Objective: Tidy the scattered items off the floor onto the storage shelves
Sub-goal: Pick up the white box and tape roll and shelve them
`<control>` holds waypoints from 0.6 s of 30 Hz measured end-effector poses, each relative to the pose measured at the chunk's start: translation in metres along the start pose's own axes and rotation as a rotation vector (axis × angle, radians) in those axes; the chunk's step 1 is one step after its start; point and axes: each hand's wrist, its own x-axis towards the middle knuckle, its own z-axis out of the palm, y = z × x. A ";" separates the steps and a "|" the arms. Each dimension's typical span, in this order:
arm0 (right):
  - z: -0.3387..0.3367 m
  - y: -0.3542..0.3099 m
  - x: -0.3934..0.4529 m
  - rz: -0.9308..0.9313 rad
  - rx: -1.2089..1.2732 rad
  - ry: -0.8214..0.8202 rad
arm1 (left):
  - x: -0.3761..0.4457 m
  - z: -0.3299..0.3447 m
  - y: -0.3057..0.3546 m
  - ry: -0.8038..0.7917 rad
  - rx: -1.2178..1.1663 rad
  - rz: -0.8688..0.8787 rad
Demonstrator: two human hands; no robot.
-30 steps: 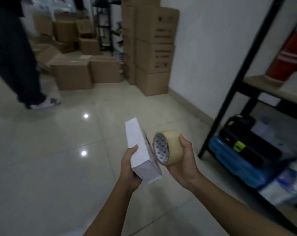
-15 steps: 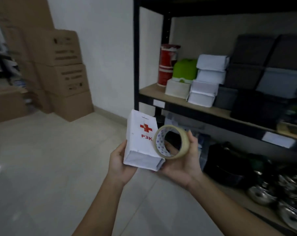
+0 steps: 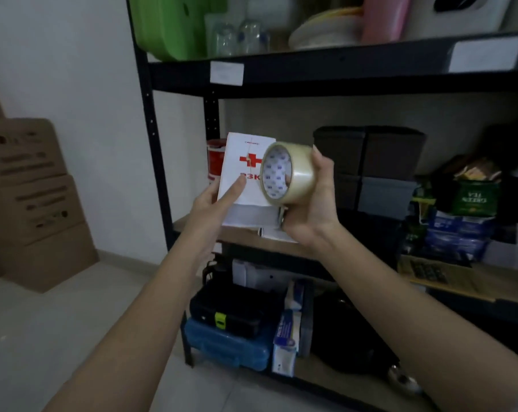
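The left hand (image 3: 213, 200) is holding the white first-aid box (image 3: 246, 179) and the right hand (image 3: 308, 200) is gripping the tape roll (image 3: 287, 173) before the middle shelf (image 3: 252, 237); crowded together, either is risking slipping floorward.

Dim indoor light, flat and cool, no clear source. The white wall (image 3: 73, 69) is the brightest area. The lower shelves (image 3: 355, 337) sink into deep shadow. Soft motion blur overall, worst at top and right edges. Wide-angle bending on the shelf post (image 3: 151, 129). Faint sheen on the tape roll (image 3: 299, 173).
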 end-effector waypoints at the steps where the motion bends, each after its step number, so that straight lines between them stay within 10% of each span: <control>1: 0.006 -0.011 0.013 -0.042 -0.033 0.020 | 0.021 0.003 0.002 0.013 -0.019 0.000; 9: -0.016 -0.062 0.075 -0.181 -0.374 0.080 | 0.173 0.047 -0.004 0.222 -0.181 -0.090; 18: -0.105 -0.022 0.073 -0.284 -1.236 0.191 | 0.244 0.072 -0.023 0.289 0.282 -0.055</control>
